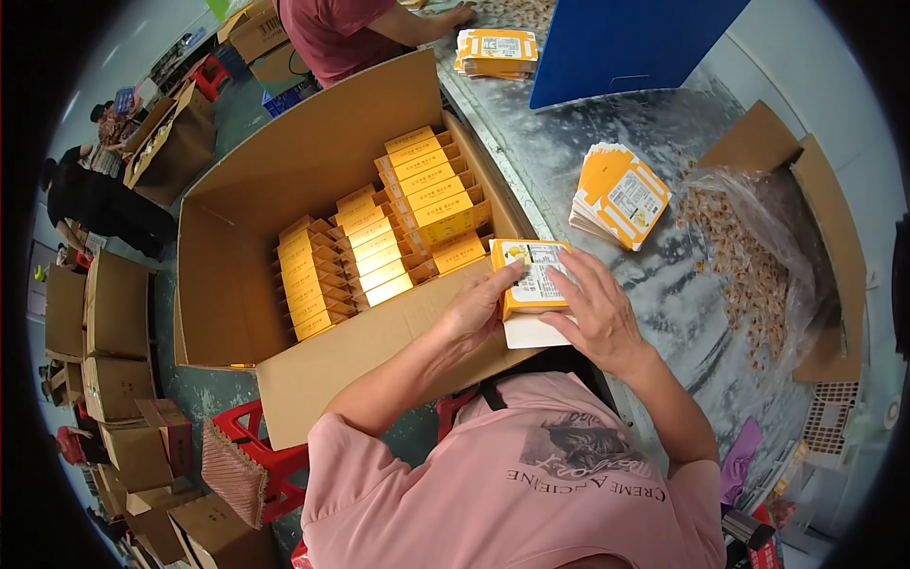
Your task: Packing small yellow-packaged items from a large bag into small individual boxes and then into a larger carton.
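While both hands work at the near edge of the grey speckled worktop (607,142), I see them closed around a small yellow and white printed cardboard carton (533,277), which sits just right of the big open brown corrugated shipping box (284,180). My left hand (479,305) pinches the carton's left end, thumb and fingers curled on its edge. My right hand (597,308) lies over its right side with the fingers spread across the printed top face. A white flap or sheet (533,332) shows just below the carton, partly under the right hand; I cannot tell whether it belongs to the carton.

I judge the carton to be light and thin-walled: stiff along its folded edges, soft across the broad faces, easy to dent if squeezed in the middle. Its coated print looks smooth, so it may slide under dry fingers. The best hold, I think, is on the two short ends or along the long edges, with pressure kept off the flat panels.

Inside the shipping box, rows of matching yellow cartons (379,242) stand packed on edge. Farther right on the worktop lies a fanned stack of flat yellow carton blanks (621,194), and beyond it a clear plastic bag of small brown pieces (749,256). A second stack of blanks (496,50) rests at the far side near another person's hand (460,13).
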